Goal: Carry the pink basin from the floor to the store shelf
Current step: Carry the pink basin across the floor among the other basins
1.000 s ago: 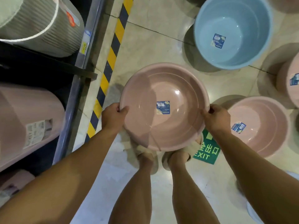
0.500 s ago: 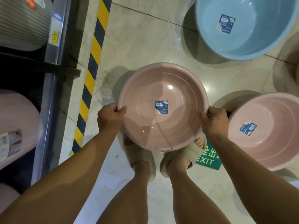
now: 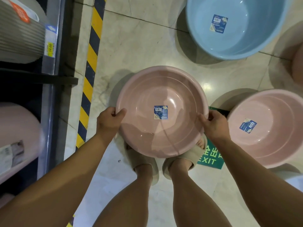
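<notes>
The person held the pink basin (image 3: 161, 112) level in front of the body, above the sandalled feet (image 3: 178, 159) and clear of the floor (image 3: 136, 46). The left hand (image 3: 109, 120) was closed on the rim at the left side, thumb hooked over the lip and fingers curled beneath; the right hand (image 3: 214, 124) gripped the opposite rim the same way. Taking it at two opposing points probably kept the wide, shallow bowl balanced and mouth-up, so it would not tip or flex while carried.

The store shelf (image 3: 49, 66) stood to the left, beyond a yellow-and-black hazard stripe (image 3: 90, 63) on the floor, with a pink basin-like item (image 3: 18, 128) already stocked on a lower tier and a grey ribbed container (image 3: 19, 36) above. A blue basin (image 3: 236, 27) and another pink basin (image 3: 268, 126) sat on the floor to the right, near a green exit sign (image 3: 210, 158). The lift seemed done; the carry leftward to the shelf appeared to remain.
</notes>
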A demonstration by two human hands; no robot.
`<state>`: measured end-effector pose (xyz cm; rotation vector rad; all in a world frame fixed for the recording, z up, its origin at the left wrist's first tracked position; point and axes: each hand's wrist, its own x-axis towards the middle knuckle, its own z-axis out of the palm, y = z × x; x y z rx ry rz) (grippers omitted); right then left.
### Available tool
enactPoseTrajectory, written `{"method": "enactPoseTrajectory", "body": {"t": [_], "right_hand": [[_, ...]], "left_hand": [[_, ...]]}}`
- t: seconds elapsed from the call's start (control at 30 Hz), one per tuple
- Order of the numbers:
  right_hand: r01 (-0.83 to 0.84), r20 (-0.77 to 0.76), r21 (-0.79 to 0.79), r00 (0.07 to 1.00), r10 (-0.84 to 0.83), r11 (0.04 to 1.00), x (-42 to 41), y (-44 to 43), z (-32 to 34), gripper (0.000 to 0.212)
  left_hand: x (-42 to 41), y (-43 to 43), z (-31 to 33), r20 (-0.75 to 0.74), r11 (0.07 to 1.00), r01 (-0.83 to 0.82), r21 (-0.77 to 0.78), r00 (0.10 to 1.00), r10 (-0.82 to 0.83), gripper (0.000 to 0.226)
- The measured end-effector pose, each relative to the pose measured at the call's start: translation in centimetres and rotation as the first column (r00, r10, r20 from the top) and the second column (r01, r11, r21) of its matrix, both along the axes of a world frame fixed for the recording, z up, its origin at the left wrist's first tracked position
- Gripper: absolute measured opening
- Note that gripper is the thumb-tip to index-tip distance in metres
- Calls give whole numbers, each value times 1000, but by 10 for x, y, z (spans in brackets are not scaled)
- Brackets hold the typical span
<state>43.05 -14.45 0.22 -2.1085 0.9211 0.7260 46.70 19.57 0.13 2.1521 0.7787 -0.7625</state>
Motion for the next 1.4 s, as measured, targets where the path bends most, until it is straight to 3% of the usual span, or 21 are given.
{"method": "enactPoseTrajectory", "body": {"t": [0.27,0.4,0.67,0.9,1.03,1.13,1.23,1.4], "right_hand": [[249,71,56,965,-253,967,-27,-19,98,39],[321,148,31,935,-322,947,-38,-34,137,33],[501,162,78,847,-507,862,-60,-93,174,33],[649,152,99,740,-656,755,-91,-166,203,35],[705,163,71,690,-705,706,-103,-195,213,18],[736,156,39,664,-731,676,-112,-214,215,20],[765,152,3,636,-756,644,-125,-231,204,29],[833,128,-36,552,-824,552,-147,-248,187,25]], "left_hand": [[29,-24,101,-12,998,57,16,998,-57,47],[50,-50,146,20,994,108,-9,994,-108,32],[80,-138,193,94,955,297,18,950,-297,27],[78,-239,214,117,931,364,-29,926,-359,24],[80,-288,214,104,922,382,-69,922,-374,28],[85,-323,204,65,903,421,-83,907,-416,29],[90,-355,189,43,851,518,-84,855,-517,27],[92,-401,162,32,723,688,-58,725,-688,31]]}}
